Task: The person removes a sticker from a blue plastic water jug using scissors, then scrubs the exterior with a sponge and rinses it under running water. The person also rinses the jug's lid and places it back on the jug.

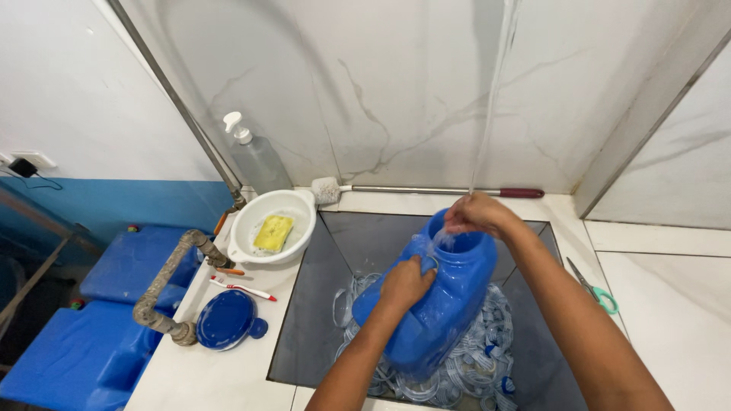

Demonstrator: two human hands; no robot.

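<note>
A large blue plastic jug [442,304] stands tilted in a dark sink basin [320,304]. My left hand [405,281] grips the handle on the jug's side. My right hand [476,215] is at the jug's open mouth, fingers over the rim, under a thin stream of water [487,114] falling from above. Water splashes at the mouth. Around the jug's base lies a pile of clear plastic rings and caps [472,358].
On the left counter: a white bowl [263,209] holding a yellow sponge [272,232], a blue lid [225,320], a toothbrush [242,288], a soap pump bottle [255,156]. A long bottle brush [426,190] lies behind the sink. Scissors [594,288] rest at right. Blue containers [91,335] sit lower left.
</note>
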